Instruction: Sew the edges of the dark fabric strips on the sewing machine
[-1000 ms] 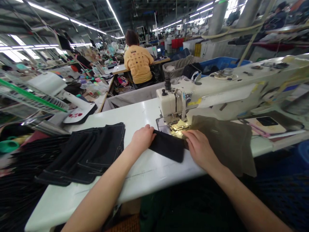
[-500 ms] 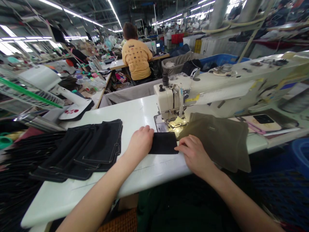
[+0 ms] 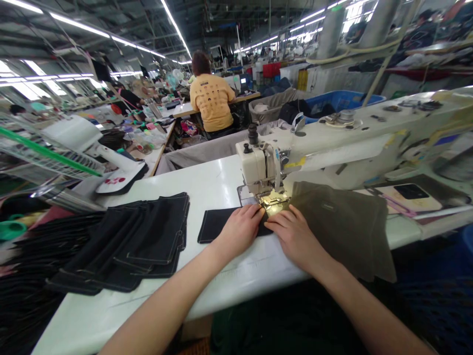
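Black denim panel [image 3: 216,226] lies flat on the white desk [image 3: 207,182], running toward the sewing machine's presser foot [image 3: 272,199]. Left hand [image 3: 240,231] and right hand [image 3: 293,240] press down, their fingers [image 3: 254,213] together, unclamped, steadying it beside olive fabric [image 3: 340,227].

- On the table to my left, a stack of black stitched fabric panels [image 3: 129,246]
- Past my right hand, a phone [image 3: 411,191] lying on papers [image 3: 439,209]
- Ahead, a co-worker in a yellow T-shirt [image 3: 212,98], back to me
- Beyond the machine, a grey fabric bin [image 3: 271,104] and a blue crate [image 3: 343,101]
- Far left, a wire rack with a green bar [image 3: 44,153]
- Overhead, long strip lights [image 3: 77,24]
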The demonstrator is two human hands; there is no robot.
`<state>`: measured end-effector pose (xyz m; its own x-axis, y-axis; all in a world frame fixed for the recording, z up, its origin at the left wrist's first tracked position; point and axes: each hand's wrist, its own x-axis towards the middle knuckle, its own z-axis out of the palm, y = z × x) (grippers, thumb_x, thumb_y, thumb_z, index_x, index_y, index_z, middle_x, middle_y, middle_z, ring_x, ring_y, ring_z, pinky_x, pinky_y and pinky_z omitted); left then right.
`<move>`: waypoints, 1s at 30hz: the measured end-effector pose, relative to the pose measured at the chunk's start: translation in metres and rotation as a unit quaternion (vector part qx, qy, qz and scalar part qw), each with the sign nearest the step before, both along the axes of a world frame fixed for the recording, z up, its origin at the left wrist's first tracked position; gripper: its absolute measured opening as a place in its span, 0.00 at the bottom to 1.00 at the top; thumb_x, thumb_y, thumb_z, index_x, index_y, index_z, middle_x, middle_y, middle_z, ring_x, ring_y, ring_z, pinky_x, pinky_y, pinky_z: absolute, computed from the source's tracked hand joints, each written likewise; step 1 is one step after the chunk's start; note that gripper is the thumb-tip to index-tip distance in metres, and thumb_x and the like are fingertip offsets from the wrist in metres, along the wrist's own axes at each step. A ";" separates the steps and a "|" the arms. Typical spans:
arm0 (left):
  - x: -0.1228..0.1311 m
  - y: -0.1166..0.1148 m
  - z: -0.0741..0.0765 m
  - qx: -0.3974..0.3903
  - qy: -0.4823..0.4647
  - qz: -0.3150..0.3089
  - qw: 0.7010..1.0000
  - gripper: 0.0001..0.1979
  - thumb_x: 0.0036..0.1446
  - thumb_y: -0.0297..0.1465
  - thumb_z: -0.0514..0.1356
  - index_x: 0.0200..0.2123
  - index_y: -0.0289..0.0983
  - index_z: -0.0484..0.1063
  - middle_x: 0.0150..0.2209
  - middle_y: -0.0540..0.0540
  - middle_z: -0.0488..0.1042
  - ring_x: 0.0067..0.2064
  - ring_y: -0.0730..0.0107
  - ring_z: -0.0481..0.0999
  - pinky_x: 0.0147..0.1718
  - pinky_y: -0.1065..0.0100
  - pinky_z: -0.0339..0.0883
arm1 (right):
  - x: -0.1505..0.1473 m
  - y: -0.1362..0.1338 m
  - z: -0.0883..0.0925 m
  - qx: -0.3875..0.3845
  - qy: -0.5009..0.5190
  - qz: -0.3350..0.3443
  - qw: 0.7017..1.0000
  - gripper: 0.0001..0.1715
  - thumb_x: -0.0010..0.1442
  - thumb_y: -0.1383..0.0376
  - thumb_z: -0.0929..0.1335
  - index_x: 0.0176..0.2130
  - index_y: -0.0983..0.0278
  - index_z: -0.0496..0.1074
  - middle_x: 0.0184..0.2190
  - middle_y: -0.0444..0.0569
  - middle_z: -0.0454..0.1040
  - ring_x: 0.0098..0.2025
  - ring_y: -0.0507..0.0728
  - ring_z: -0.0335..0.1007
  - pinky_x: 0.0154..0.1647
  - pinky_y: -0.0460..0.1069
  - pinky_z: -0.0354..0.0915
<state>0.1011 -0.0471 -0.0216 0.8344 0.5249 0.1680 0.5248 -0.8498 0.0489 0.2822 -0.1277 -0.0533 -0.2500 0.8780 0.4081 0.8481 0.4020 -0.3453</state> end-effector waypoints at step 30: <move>-0.003 0.010 -0.010 -0.001 -0.045 0.002 0.999 0.17 0.63 0.25 0.55 0.55 0.35 0.70 0.57 0.36 0.70 0.59 0.54 0.69 0.57 0.51 0.68 | 0.000 0.008 -0.002 -0.001 0.014 -0.010 1.000 0.23 0.64 0.77 0.62 0.50 0.58 0.76 0.47 0.48 0.78 0.51 0.60 0.67 0.65 0.63 0.49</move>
